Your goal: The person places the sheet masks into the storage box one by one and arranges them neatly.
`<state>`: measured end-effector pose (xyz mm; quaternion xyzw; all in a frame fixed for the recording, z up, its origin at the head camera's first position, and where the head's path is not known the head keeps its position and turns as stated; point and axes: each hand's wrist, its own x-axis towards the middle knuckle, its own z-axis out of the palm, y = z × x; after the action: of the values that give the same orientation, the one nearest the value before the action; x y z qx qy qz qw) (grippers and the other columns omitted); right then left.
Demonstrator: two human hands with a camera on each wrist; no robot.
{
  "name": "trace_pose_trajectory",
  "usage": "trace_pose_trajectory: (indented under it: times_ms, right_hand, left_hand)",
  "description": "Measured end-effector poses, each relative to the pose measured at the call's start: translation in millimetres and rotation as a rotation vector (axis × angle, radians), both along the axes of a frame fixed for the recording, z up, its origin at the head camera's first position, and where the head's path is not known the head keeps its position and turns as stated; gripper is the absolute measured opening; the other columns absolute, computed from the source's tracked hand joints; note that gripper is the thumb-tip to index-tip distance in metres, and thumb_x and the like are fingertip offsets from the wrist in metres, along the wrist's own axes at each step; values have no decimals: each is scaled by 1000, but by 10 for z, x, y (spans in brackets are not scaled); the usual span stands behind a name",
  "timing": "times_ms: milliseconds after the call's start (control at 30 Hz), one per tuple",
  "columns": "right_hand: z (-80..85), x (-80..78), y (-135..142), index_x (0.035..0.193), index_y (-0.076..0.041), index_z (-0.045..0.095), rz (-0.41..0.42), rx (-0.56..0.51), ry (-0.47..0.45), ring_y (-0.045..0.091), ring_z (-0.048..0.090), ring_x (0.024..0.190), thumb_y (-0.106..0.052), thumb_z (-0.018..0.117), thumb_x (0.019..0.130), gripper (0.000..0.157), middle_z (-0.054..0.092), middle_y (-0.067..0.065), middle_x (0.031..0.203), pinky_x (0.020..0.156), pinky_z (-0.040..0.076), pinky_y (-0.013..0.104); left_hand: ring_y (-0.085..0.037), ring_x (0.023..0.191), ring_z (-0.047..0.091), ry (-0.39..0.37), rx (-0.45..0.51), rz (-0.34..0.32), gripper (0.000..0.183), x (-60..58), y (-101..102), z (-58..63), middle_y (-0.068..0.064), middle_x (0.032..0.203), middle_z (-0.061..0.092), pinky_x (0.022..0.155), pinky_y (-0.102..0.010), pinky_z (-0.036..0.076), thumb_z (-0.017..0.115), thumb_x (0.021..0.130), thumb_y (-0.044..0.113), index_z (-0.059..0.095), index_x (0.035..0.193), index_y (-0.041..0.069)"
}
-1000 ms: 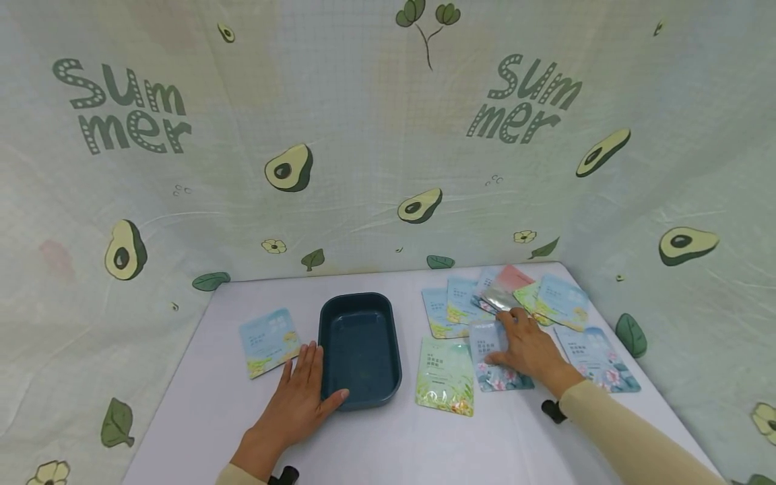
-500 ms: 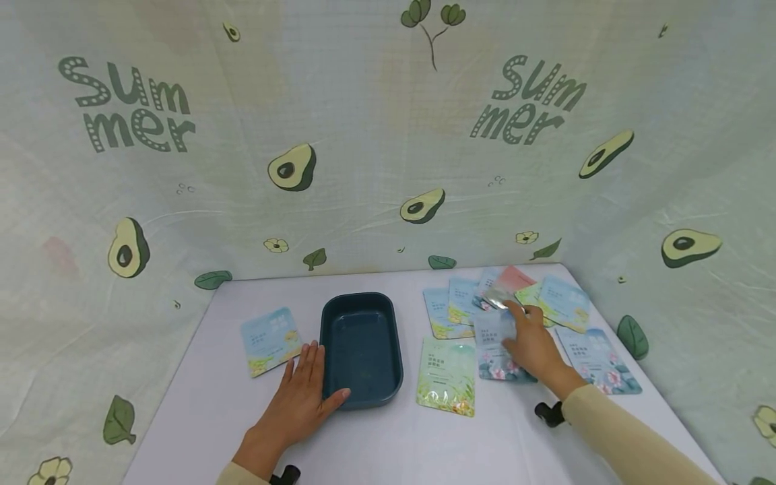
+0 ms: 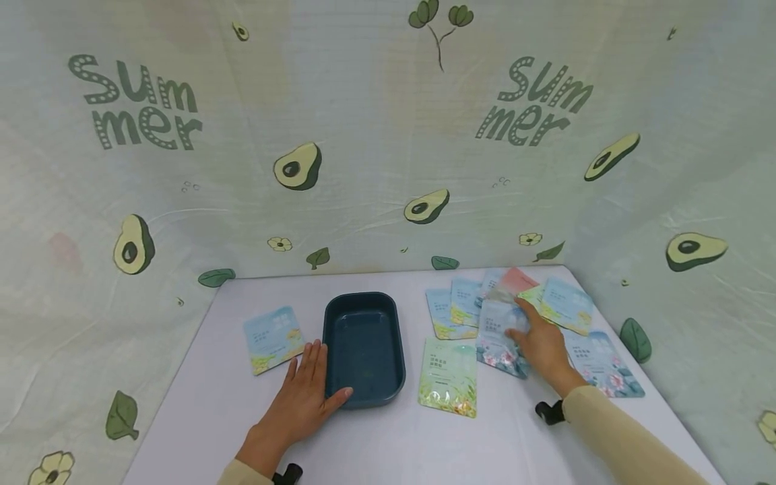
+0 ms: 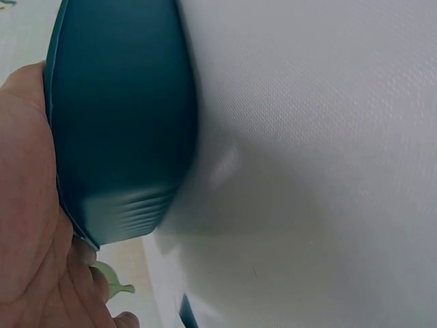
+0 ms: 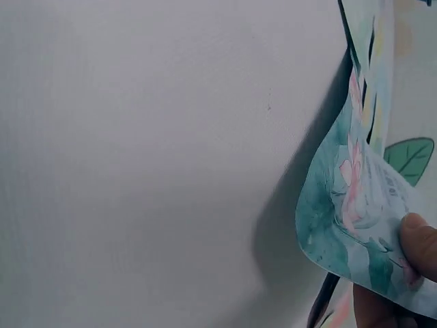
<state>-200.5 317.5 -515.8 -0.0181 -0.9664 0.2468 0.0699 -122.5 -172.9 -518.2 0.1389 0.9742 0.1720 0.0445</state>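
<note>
My right hand (image 3: 543, 345) pinches a blue-grey sachet with pink flowers (image 3: 498, 335) between thumb and fingers. In the right wrist view the sachet (image 5: 334, 205) bends, its lower edge raised off the cloth, with the thumb (image 5: 418, 246) on its face. My left hand (image 3: 301, 397) lies along the near left rim of a dark blue rectangular tray (image 3: 364, 399), fingers straight and the thumb over the near corner. In the left wrist view the palm (image 4: 31, 205) is against the tray's rim (image 4: 123, 123). The tray holds nothing.
A light blue sachet (image 3: 274, 339) lies left of the tray. A green sachet (image 3: 448, 377) lies to its right. Several sachets overlap at the back right, including a pink one (image 3: 515, 279). Another flowered sachet (image 3: 606, 364) lies beyond the right wrist. A printed curtain (image 3: 364, 135) hangs behind the table.
The flowered sachet has shifted away from me and been lifted at its near edge, gripped by the right hand. The left hand stays at the tray.
</note>
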Motion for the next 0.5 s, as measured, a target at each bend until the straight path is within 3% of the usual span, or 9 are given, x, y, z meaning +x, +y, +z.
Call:
trace_pose_trajectory:
  times_ms: [100,133,267,367,500]
  right_hand:
    - [-2,-14,-13,158,-11,44,-32,-26,2,25,57,68,-28,74,101,66,71,23,81,71,51,48]
    - [-3,-18,-12,156,-10,47,-36,-34,-5,26,60,71,-29,72,102,62,73,23,84,75,52,50]
    - [15,-58,-7,151,-6,49,-27,-72,-37,40,68,95,-24,68,104,54,70,33,123,89,53,61]
    - [54,-94,0,154,-5,47,-6,-103,-92,50,62,123,-19,66,103,56,51,36,150,101,47,70]
    - [100,-121,23,151,-4,53,6,-124,-128,57,49,138,-16,66,102,52,46,36,155,107,43,72]
  left_hand:
    - [-41,164,6,-1,5,5,104,1,-2,-6,-23,176,10,128,-66,13,51,103,68,13,167,-4]
    - [-41,164,6,-3,10,6,104,0,0,-6,-23,176,9,128,-66,13,52,103,68,13,167,-4]
    - [-41,164,7,3,19,9,103,0,6,-2,-23,176,10,128,-66,13,52,103,67,14,167,-4]
    - [-41,164,9,8,14,13,103,6,12,-2,-23,175,12,128,-66,14,51,103,68,15,167,-4]
    - [-42,163,9,-1,30,12,103,18,29,-7,-23,175,12,128,-67,14,54,102,67,17,167,-4]
